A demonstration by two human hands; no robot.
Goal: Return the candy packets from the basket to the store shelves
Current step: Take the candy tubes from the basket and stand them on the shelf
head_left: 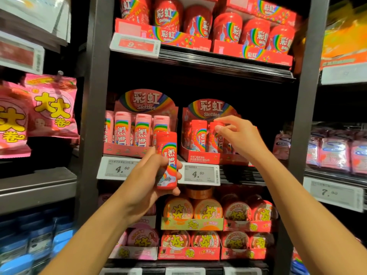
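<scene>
My left hand (148,175) grips a red Skittles tube (167,155) upright, in front of the middle shelf's edge. My right hand (236,135) pinches the top of another red Skittles tube (215,138), which stands in the red display tray (200,156) on the middle shelf, beside one more red tube (198,134). Pink Skittles tubes (142,130) fill the tray to the left. No basket is in view.
Two 4.50 price tags (198,174) hang on the middle shelf's edge. Red Skittles tubs (228,26) fill the top shelf. Round candy tubs (206,209) sit on the shelf below. Dark uprights (95,96) frame the bay. Pink bags (51,108) hang at left.
</scene>
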